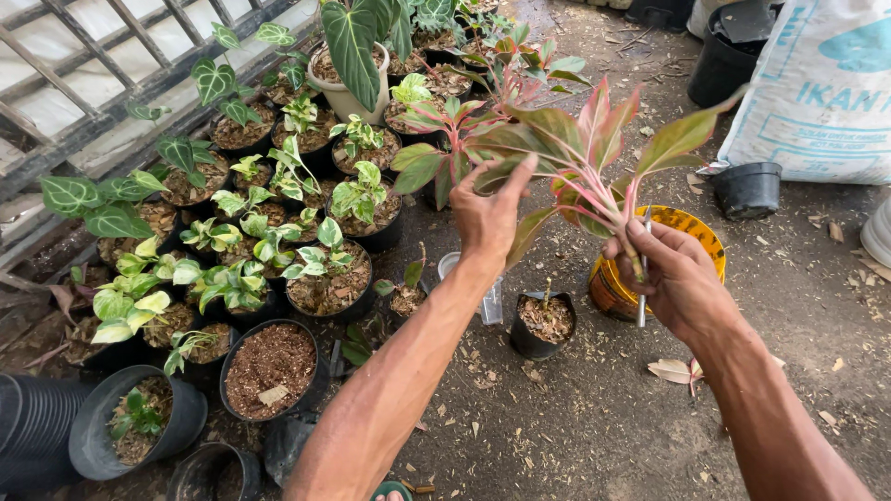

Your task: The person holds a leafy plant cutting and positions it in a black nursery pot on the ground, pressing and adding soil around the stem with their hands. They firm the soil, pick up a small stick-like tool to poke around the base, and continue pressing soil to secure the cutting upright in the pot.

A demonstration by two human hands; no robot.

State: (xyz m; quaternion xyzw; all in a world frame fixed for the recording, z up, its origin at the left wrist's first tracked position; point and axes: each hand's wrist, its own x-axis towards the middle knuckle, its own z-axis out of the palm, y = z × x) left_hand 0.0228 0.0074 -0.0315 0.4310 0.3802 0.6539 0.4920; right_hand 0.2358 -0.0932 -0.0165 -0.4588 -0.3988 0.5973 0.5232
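Both bare forearms reach forward and upward over the dirt floor [575,417]. The right hand [673,278] is curled tight around the pink stems at the base of a plant cutting with long red-and-green pointed leaves [580,139], holding it upright in the air; a thin grey metal rod [641,301], perhaps a tool handle, runs down through the same fist and sticks out below it. The left hand [490,215] is raised just beside the cutting, its fingers spread and loosely bent, thumb up against the underside of one leaf, closed on nothing.

Directly below the right hand stands a round yellow-and-orange plastic bucket [691,232]. Below and between the two hands sits a small black plastic pot filled with brown husk mix [546,323]. Beyond and to the outer side of the left hand crowd many black pots of green-and-cream variegated plants [278,250], with a larger black pot of bare brown mix [272,362] nearer the left elbow. Behind them runs a dark metal grille [102,65].

Beyond the right hand, farther off, leans a large white woven sack printed in teal [821,93], with an empty small black pot [748,188] at its foot.
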